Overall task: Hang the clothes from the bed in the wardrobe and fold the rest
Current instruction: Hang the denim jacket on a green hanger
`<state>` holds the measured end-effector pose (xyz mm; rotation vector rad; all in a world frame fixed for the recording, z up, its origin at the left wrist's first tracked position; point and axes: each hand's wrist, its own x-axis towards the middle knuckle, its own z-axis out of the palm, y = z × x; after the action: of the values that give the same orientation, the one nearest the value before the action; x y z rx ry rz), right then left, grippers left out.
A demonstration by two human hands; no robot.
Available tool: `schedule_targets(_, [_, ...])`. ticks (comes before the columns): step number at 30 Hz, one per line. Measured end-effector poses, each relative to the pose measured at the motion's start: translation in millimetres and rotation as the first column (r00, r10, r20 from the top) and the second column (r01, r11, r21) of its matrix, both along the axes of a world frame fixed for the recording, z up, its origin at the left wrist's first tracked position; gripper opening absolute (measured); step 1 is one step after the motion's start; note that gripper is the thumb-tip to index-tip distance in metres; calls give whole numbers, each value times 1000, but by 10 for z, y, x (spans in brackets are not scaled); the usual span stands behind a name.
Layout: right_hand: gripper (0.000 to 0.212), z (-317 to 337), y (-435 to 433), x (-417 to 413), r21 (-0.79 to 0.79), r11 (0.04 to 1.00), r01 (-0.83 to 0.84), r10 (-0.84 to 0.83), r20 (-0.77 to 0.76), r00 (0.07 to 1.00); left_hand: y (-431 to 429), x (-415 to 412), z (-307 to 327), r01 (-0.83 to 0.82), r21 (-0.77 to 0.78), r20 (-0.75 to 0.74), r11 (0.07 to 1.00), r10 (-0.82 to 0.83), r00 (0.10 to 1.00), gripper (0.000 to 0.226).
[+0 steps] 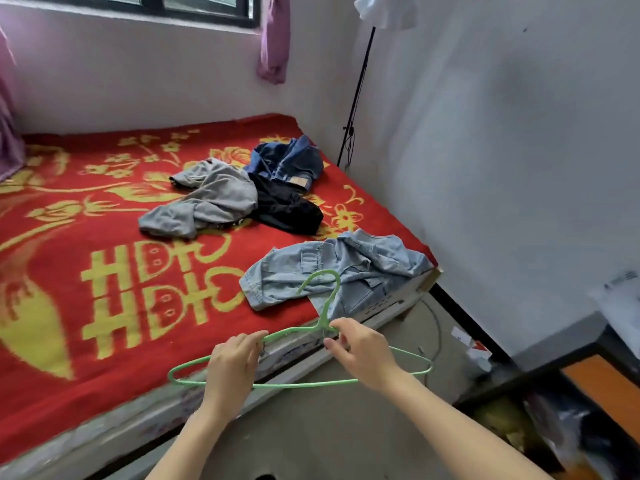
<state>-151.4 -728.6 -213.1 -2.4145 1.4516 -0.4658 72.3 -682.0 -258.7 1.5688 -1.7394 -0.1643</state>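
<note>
Hanger [304, 385], thin wire, judged light and springy: left hand [232, 368] grips its shoulder, right hand [363, 351] pinches the neck; limp denim shirt [346, 268] lies just beyond.

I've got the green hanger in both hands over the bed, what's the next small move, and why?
Probably let go with the right hand and lift the light denim shirt. The left hand also holds the green hanger, and that shirt lies nearest it on the bed.
</note>
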Motion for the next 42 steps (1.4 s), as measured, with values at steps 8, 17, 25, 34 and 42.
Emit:
schedule_targets(8, [16,-100,-658,-191,360,908,214,-265,98,959,-910,-284,-130,190,69,71,979,-194,978,25])
schedule_targets(17, [23,-419,-2157,-1121,517,734,440,-653,360,667,-2146,-470,-372,-81,372,230,925,-7,973,52])
schedule_targets(25, [25,-753,-4057,-2024,787,460,411,-805,175,567,-3490,-1014,-802,-221,617,266,755,65,962,54])
schedule_targets(34, [22,-1499,-5239,-2269,518,598,612,-581,-247,776,-4589,-1440,-891,-280,707,262,649,128,957,51])
schedule_targets(42, [24,-2190,-5474,-1795,540,730,420,-224,-392,893,-4531,-1292,-1112,-322,825,261,464,193,946,47])
